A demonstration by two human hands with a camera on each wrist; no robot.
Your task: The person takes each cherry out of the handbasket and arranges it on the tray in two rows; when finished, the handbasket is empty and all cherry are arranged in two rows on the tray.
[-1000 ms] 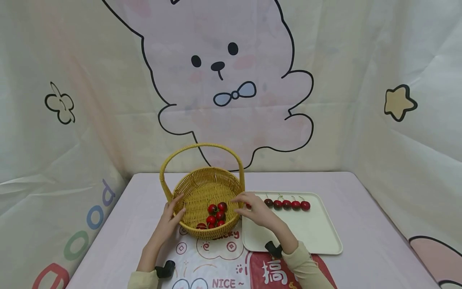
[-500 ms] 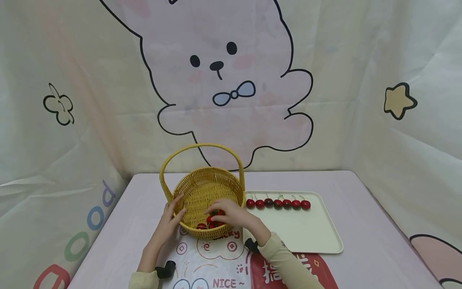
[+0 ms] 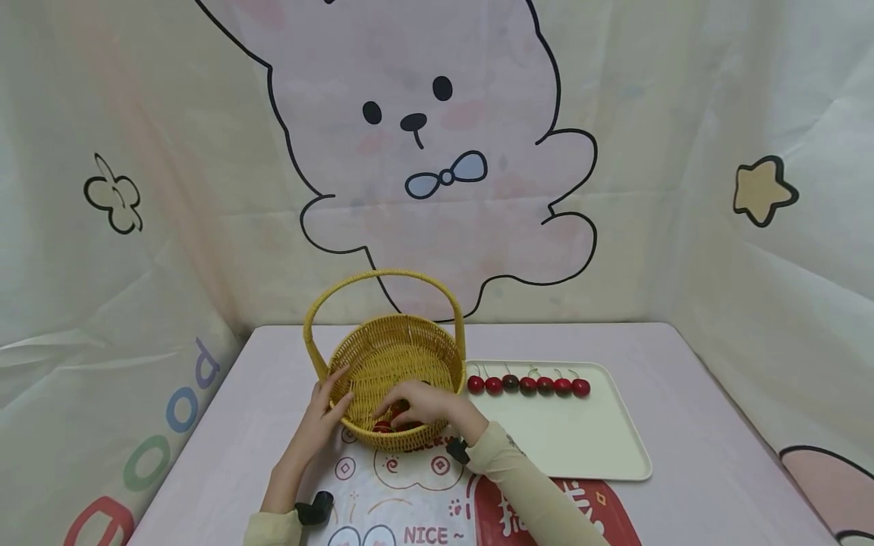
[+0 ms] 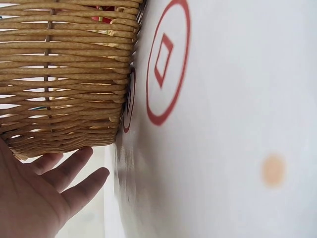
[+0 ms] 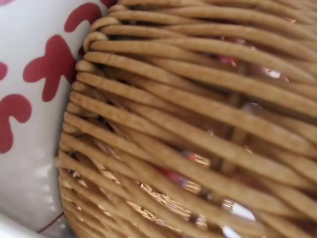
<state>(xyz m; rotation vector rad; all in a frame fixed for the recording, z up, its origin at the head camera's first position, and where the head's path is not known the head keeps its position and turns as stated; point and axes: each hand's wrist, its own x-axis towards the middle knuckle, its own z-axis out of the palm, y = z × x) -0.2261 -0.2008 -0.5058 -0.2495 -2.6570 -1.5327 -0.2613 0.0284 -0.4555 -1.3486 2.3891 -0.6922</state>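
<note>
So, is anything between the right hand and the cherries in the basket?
Nothing visible blocks it: the right hand is inside the basket, at the cherries. The handle arches beyond it, out of the way. Whether it touches one is unclear.

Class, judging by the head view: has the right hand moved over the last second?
Yes, leftward against the basket: the right hand was at its right rim and now reaches down inside it.

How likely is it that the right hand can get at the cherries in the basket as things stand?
Most likely yes: the right hand reaches into the basket, down by the cherries, and the raised handle seems to leave its way free. Whether that hand touches one is hard to tell.
</note>
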